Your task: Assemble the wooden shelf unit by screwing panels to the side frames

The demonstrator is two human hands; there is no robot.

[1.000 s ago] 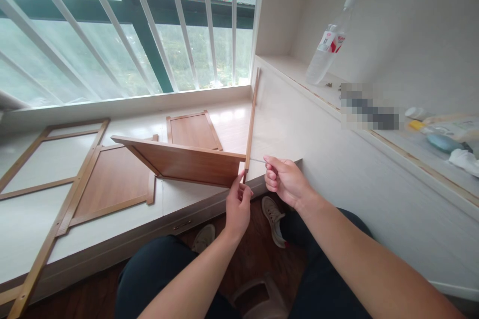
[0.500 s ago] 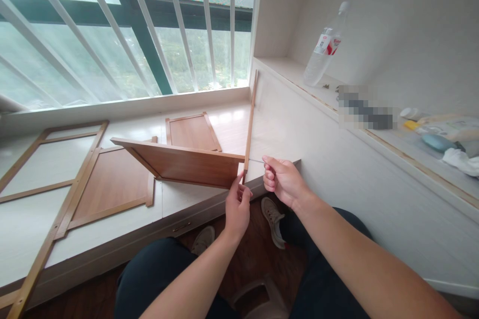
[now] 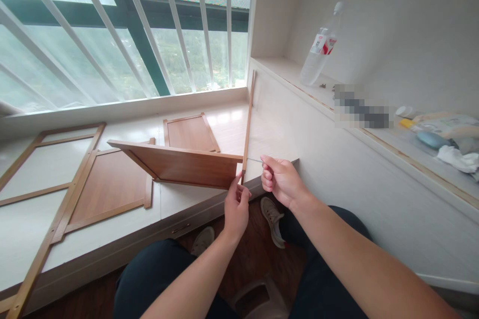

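A brown framed wooden panel (image 3: 187, 167) stands tilted on its long edge on the white ledge. A narrow wooden rail (image 3: 248, 124) meets its right end and runs back towards the window. My left hand (image 3: 237, 207) is closed at the near end of that rail, beside the panel's corner; its fingers partly hide the joint. Just right of it, my right hand (image 3: 282, 179) is closed in a pinch on a thin metal rod (image 3: 255, 160), which points left at the rail. The rod's far tip is hard to make out.
On the white ledge (image 3: 179, 199) lie a second panel (image 3: 112, 184), a smaller panel (image 3: 190, 132) and an open wooden frame (image 3: 80, 174). A bottle (image 3: 320, 52) and a blue oval object (image 3: 432, 140) are on the right shelf. A stool (image 3: 258, 294) is below me.
The view has shifted slightly, so the surroundings sit a little further left. Both hands keep nearly the same place and grip at the rail.
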